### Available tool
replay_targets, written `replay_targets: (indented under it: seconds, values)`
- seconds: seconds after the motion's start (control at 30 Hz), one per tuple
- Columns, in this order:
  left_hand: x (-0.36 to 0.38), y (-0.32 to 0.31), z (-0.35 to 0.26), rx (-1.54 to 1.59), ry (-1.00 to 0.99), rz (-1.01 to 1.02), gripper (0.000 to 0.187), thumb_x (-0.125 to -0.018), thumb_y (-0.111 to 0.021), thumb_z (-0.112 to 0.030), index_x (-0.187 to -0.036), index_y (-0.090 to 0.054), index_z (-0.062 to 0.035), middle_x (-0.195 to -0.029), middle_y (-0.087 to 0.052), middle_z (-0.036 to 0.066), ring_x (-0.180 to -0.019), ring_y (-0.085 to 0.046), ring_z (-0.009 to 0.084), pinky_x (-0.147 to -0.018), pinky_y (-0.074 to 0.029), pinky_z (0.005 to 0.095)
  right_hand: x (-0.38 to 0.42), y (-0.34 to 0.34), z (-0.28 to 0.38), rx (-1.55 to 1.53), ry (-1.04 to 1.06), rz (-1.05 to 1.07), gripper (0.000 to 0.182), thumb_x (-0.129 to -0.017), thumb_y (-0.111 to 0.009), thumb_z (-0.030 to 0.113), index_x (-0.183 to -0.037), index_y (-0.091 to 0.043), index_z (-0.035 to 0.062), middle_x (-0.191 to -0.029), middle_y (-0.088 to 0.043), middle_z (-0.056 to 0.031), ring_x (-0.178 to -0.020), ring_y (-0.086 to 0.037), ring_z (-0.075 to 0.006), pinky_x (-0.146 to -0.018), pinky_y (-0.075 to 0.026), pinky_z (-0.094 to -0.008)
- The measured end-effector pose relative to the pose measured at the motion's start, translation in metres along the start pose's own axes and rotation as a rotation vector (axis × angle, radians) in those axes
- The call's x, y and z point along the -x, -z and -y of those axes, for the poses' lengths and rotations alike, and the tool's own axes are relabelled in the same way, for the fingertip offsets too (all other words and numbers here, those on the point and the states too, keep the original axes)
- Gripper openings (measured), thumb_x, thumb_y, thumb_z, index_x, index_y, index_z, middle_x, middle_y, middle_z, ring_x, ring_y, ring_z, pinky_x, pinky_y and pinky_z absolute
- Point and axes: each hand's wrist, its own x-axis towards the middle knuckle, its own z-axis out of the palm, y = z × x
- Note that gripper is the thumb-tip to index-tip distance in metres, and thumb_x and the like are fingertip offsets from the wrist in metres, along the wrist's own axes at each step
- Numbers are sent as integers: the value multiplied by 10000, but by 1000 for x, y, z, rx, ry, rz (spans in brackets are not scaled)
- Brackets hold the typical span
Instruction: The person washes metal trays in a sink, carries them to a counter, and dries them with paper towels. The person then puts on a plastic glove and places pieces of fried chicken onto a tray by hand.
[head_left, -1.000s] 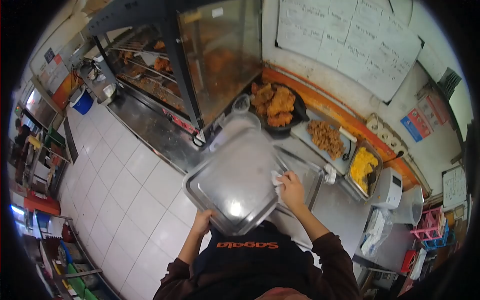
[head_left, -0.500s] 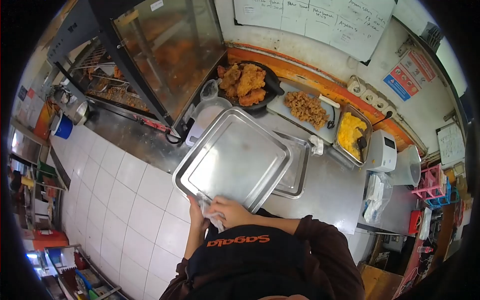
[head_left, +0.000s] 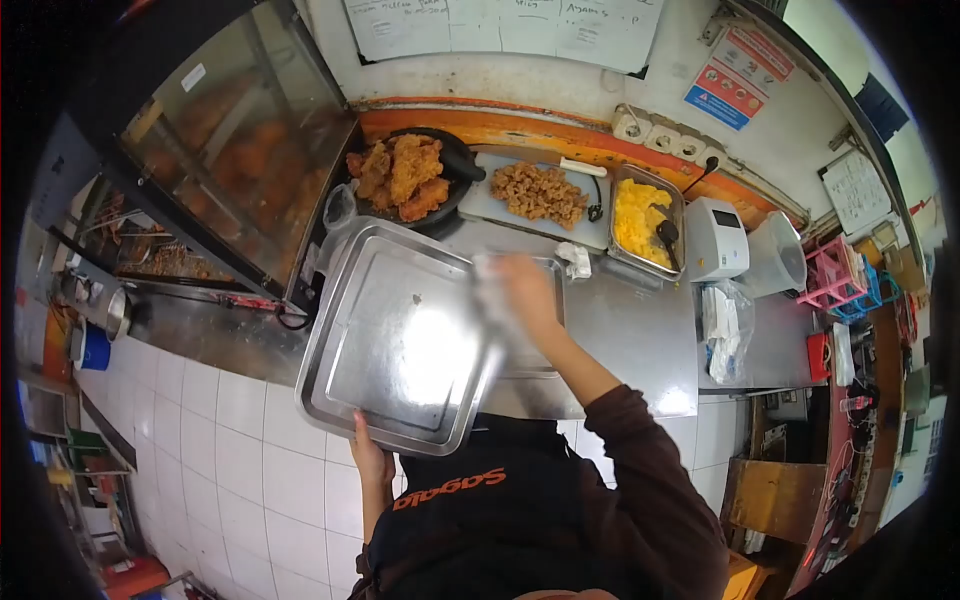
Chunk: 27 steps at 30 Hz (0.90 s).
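Now the left hand (head_left: pixel 368 458) grips the steel tray (head_left: pixel 400 340) at its lower edge, centre frame. Right hand (head_left: pixel 522 290), blurred, prob. clutches a wipe (head_left: pixel 487 275) on the tray's far rim. Keep tray steady, press flat w/ even strokes.

The steel tray (head_left: pixel 395 340) is gleaming, smooth and glossy, reflecting a bright glare; the crumpled paper tissue (head_left: pixel 490 285) is looking soft and matt; the stainless counter (head_left: pixel 630 335) is shining dully.

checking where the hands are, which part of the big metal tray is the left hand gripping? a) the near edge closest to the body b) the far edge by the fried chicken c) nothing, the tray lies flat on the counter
a: the left hand grips the tray at its near edge, close to the body.
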Motion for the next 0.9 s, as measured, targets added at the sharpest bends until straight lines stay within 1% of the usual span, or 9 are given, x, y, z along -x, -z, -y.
replay_targets:
  seconds: [0.17, 0.23, 0.3, 0.43, 0.5, 0.53, 0.67, 0.8, 0.9]
  values:
    - [-8, 32, -20, 57, -31, -84, 567, -885, -455, -397, -1243, -342, 28, -1193, -452, 140, -1075, -461, 245, -904, -374, 374, -5, 24, -20, -155, -171, -582, 205, -664, -554, -48, -830, -580, 70, -939, -540, -104, -913, -533, -275, -756, -435, -326]
    - [-3, 42, -40, 52, -50, -76, 570, -879, -454, -417, -1227, -370, 26, -1186, -464, 136, -1072, -463, 236, -911, -367, 360, 2, 27, -36, -42, -218, -489, 234, -682, -555, -44, -867, -606, 90, -987, -547, -98, -911, -534, -272, -772, -437, -340]
    - [-5, 66, -49, 74, -76, -102, 570, -881, -441, -426, -1223, -380, 26, -1184, -474, 128, -1078, -461, 239, -914, -364, 359, 17, 9, -69, 372, -414, 226, 247, -690, -580, -21, -900, -619, 103, -1077, -526, -95, -964, -516, -266, -811, -425, -357]
    - [7, 84, -59, 156, -160, -202, 536, -887, -438, -400, -1212, -391, 24, -1177, -487, 130, -1079, -468, 248, -916, -361, 364, -9, -21, -51, 231, -49, -1, 153, -728, -638, 87, -878, -620, 57, -948, -588, -107, -832, -581, -223, -713, -471, -320]
    - [15, 91, -59, 193, -159, -234, 528, -888, -437, -391, -1212, -389, 23, -1181, -485, 131, -1083, -467, 251, -919, -358, 367, -34, -44, -28, -740, -430, 225, 249, -748, -677, 230, -784, -601, -5, -676, -593, -85, -593, -592, -162, -522, -473, -261]
    - [20, 88, -58, 214, -174, -217, 523, -888, -438, -387, -1213, -388, 20, -1192, -477, 129, -1087, -463, 249, -920, -356, 369, -49, -50, -2, -757, -559, 303, 380, -767, -660, 332, -700, -572, -32, -506, -526, -42, -422, -519, -112, -390, -420, -221]
    - [37, 100, -46, 253, -215, -271, 516, -888, -433, -395, -1202, -403, 14, -1210, -461, 122, -1097, -452, 240, -918, -356, 371, -118, -98, 64, -663, -622, 621, 410, -821, -578, 370, -738, -559, -31, -594, -551, -71, -480, -543, -148, -420, -456, -259]
    - [72, 104, -44, 282, -272, -366, 505, -881, -450, -387, -1192, -416, 9, -1174, -483, 109, -1082, -457, 236, -925, -350, 367, -186, -210, 74, -1237, -702, 527, 240, -878, -447, 183, -1001, -532, -5, -862, -597, -131, -723, -595, -212, -612, -506, -345]
    - [99, 127, -15, 300, -305, -476, 567, -858, -457, -437, -1222, -395, -7, -1237, -442, 153, -1139, -415, 300, -962, -307, 405, -240, -340, 39, -1093, -879, 453, 250, -869, -419, 121, -1068, -535, 24, -1026, -568, -169, -896, -582, -254, -699, -493, -362]
